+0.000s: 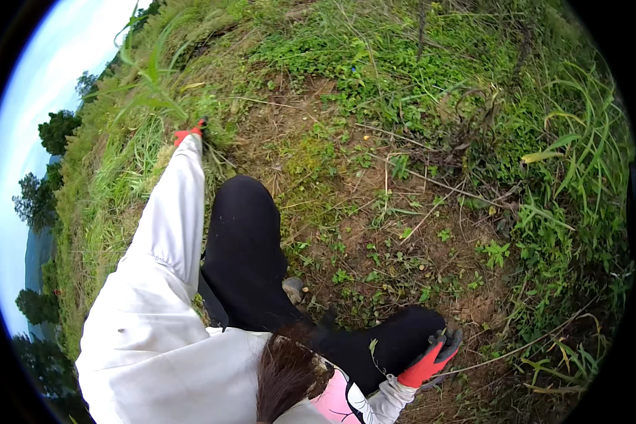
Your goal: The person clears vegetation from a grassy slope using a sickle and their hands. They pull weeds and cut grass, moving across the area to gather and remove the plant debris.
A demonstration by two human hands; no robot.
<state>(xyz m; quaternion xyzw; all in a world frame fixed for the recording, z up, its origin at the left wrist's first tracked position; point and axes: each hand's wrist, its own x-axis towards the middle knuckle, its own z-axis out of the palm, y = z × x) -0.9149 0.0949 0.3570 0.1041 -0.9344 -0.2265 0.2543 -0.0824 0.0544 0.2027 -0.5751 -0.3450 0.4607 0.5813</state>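
My left arm, in a white sleeve, stretches out to the far left. My left hand (189, 133), in a red and dark work glove, is closed around a bunch of pulled weeds (159, 88); long green blades rise past it and stems stick out below. My right hand (431, 360), in a red glove with grey fingers, is beside my right knee (410, 328) with its fingers curled. What it grips, if anything, is hidden; a greyish edge shows just under it. My black-trousered legs (244, 240) are bent low over the ground.
Brown soil (353, 233) with small sprouts and dry stalks lies ahead. Dense green weeds (544, 205) grow on the right, and a long dry stem (523, 353) lies near my right hand. A grey stone (293, 288) sits between my legs. Grass (113, 184) slopes along the left.
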